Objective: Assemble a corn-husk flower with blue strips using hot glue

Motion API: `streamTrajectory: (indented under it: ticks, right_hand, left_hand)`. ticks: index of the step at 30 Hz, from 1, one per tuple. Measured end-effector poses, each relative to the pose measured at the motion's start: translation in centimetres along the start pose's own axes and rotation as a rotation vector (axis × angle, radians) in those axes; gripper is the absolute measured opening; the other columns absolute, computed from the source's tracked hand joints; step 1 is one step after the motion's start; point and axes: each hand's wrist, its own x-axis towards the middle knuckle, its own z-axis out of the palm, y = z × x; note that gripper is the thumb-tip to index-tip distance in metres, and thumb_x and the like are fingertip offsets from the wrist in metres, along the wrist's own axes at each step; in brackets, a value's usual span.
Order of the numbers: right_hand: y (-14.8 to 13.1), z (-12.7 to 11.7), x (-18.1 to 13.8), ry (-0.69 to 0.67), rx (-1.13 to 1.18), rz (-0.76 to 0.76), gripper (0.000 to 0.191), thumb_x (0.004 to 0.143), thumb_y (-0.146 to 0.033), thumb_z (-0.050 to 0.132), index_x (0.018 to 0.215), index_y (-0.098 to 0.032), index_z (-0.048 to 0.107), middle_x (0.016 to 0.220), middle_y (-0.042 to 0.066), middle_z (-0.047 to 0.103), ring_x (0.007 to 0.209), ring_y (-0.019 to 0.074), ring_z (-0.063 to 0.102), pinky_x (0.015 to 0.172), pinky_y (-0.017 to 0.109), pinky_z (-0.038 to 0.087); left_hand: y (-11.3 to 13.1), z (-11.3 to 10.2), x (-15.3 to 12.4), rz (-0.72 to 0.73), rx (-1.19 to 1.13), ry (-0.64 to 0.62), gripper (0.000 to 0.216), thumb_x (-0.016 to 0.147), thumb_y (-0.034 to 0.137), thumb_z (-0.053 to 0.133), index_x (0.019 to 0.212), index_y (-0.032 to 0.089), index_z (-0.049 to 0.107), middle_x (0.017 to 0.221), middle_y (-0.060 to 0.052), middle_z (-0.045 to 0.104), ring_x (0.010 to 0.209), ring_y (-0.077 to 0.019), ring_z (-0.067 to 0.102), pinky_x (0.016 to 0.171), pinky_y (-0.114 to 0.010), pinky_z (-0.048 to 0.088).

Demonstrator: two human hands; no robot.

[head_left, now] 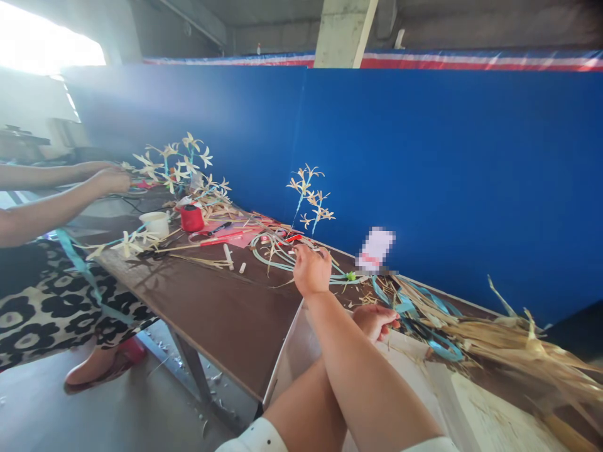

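Along the whole far side, a blue partition [447, 188]. In front of it, running from far left to the near middle, a dark brown table [226, 307]; butted against its right end, a pale tabletop [475, 408]. Heaped on the right, a bundle of dried straw [518, 351], stalks pointing left toward the hands. At the left edge, a co-worker [42, 301] in black-and-white patterned cloth, that person's hands [110, 181] raised at a cluster of straw flowers [179, 160] on the far left of the brown table. Further right, against the partition, one upright flower sprig [311, 194].

Reaches forward with the right hand [311, 270], forearm crossing over the left one, back of the hand to the camera, fingers bent down and away into a loose coil of pale blue-green strips [276, 256]. Coil just left of and under the fingertips, touching them as far as can be seen; cannot tell whether anything is pinched.

Rests the left hand [377, 320] nearer and to the right, by the seam of the two tables, fingers curled in narrow, red-nailed tips close together. Blue ribbon [424, 314] just right of those tips; contact unclear, grip impossible to tell.

Smaller still: a red spool [191, 218], a white cup [155, 223] just left of it, a blurred white tag [374, 249] against the partition, a tiny green scrap [351, 275] between right hand and ribbon
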Motion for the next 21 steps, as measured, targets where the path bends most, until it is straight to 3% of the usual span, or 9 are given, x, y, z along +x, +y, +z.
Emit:
streamTrajectory:
  ticks: [5, 7, 12, 15, 18, 21]
  right_hand:
    - [1.1, -0.7, 0.2, -0.082, 0.113, 0.180, 0.040, 0.094, -0.024, 0.022, 0.116, -0.025, 0.056, 0.108, 0.006, 0.066, 0.097, 0.0167, 0.060, 0.090, 0.031, 0.035]
    - [1.8, -0.4, 0.6, -0.036, 0.373, 0.245, 0.041, 0.093, -0.027, 0.022, 0.113, -0.022, 0.057, 0.111, 0.008, 0.065, 0.099, 0.0168, 0.060, 0.083, 0.029, 0.042]
    - [3.1, 0.3, 1.7, 0.279, 1.263, 0.394, 0.025, 0.086, -0.030, 0.040, 0.098, -0.015, 0.057, 0.098, 0.009, 0.068, 0.089, 0.0157, 0.065, 0.084, 0.032, 0.047]
    - [3.5, -0.6, 1.6, 0.336, 1.597, 0.488, 0.018, 0.083, -0.027, 0.050, 0.093, -0.015, 0.057, 0.093, 0.007, 0.069, 0.085, 0.0143, 0.066, 0.084, 0.031, 0.048]
    - [3.9, -2.1, 1.2, 0.314, 1.723, 0.606, 0.015, 0.083, -0.025, 0.052, 0.093, -0.016, 0.058, 0.095, 0.007, 0.070, 0.086, 0.0137, 0.066, 0.081, 0.029, 0.050]
    - [4.6, -3.7, 0.7, 0.297, 1.752, 0.726, 0.013, 0.085, -0.023, 0.051, 0.094, -0.018, 0.058, 0.098, 0.007, 0.069, 0.089, 0.0136, 0.066, 0.078, 0.027, 0.051]
  left_hand:
    - [-0.4, -0.2, 0.3, 0.000, 0.051, -0.010, 0.017, 0.063, 0.028, 0.065, 0.068, 0.012, 0.065, 0.059, -0.002, 0.059, 0.042, -0.0028, 0.035, 0.039, -0.017, 0.018]
    - [-0.2, -0.2, 0.2, -0.001, 0.082, -0.019, 0.015, 0.064, 0.027, 0.064, 0.068, 0.012, 0.064, 0.060, -0.001, 0.059, 0.042, -0.0031, 0.036, 0.040, -0.017, 0.020]
    - [0.8, 0.1, -0.6, -0.004, 0.186, -0.027, 0.012, 0.069, 0.024, 0.062, 0.064, 0.013, 0.062, 0.060, 0.001, 0.058, 0.042, -0.0034, 0.036, 0.040, -0.018, 0.024]
    - [0.8, 0.3, -0.7, -0.002, 0.241, -0.016, 0.015, 0.072, 0.024, 0.061, 0.062, 0.013, 0.060, 0.058, 0.002, 0.057, 0.040, -0.0029, 0.034, 0.041, -0.018, 0.025]
    - [0.6, 0.5, -0.5, -0.015, 0.302, -0.005, 0.016, 0.074, 0.022, 0.062, 0.062, 0.012, 0.060, 0.059, 0.003, 0.058, 0.040, -0.0026, 0.035, 0.043, -0.018, 0.029]
    - [0.8, 0.8, -0.6, -0.024, 0.374, 0.075, 0.013, 0.076, 0.024, 0.063, 0.077, 0.010, 0.063, 0.074, -0.002, 0.063, 0.056, -0.0074, 0.052, 0.056, -0.022, 0.045]
